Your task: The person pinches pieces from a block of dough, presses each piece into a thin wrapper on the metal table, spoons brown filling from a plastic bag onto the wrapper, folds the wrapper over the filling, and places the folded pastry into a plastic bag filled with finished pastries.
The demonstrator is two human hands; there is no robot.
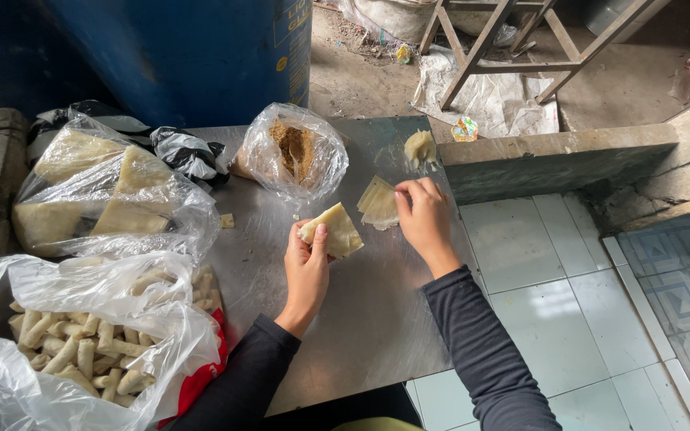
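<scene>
My left hand (307, 267) holds a pale yellow wrapper sheet (335, 229), partly folded, above a metal sheet (345, 319) that serves as the work surface. My right hand (425, 217) rests its fingertips on a small stack of triangular wrappers (378, 203) lying on the metal. A lump of pale paste (419, 148) sits at the far edge of the sheet. A clear bag with brown filling (293, 152) stands open just beyond my left hand.
A clear bag of rolled pastries (81, 343) lies at the near left. Behind it a bag of stacked wrappers (97, 195) and a blue barrel (185, 48). White floor tiles (537, 263), a concrete ledge (561, 156) and a wooden stool frame (513, 48) lie to the right.
</scene>
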